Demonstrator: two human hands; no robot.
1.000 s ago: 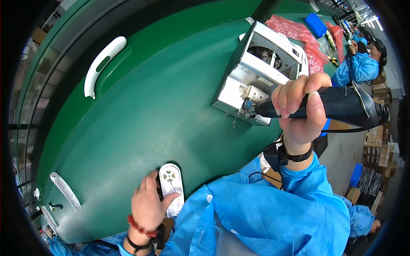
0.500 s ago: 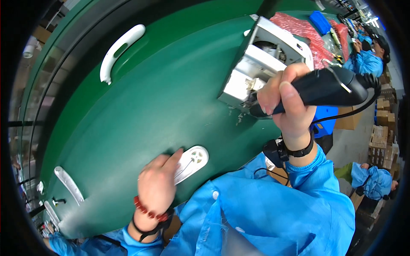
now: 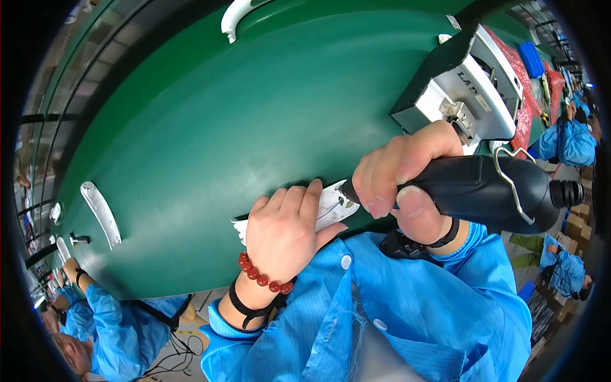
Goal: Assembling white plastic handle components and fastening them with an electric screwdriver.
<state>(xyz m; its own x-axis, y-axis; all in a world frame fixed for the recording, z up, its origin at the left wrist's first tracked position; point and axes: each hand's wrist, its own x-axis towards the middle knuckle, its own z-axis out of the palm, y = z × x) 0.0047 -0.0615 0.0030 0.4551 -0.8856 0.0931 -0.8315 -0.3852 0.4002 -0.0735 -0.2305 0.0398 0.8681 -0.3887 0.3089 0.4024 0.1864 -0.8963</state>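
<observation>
My right hand (image 3: pixel 407 172) is closed round a black electric screwdriver (image 3: pixel 477 191), which has a wire hanging loop at its rear. Its narrow tip meets the right end of a long white plastic part (image 3: pixel 329 202) on the table. Over the rest of that part lies my left hand (image 3: pixel 283 229), fingers across its far side and thumb along its near side, holding it down. A thin wire shows on the part beside my fingertips. The exact spot under the screwdriver tip is too small to make out.
A white and black boxlike machine (image 3: pixel 455 95) stands at the far right of the green table (image 3: pixel 191 146). Loose white curved pieces lie at the left (image 3: pixel 102 213) and far edge (image 3: pixel 235 19). Red bubble wrap and a blue bin (image 3: pixel 531 59) are beyond. A co-worker (image 3: pixel 121 325) sits at left.
The screwdriver has come from the boxlike machine to the white plastic part, carried by my right hand. My left hand has shifted right along with the part. The view has swung left.
</observation>
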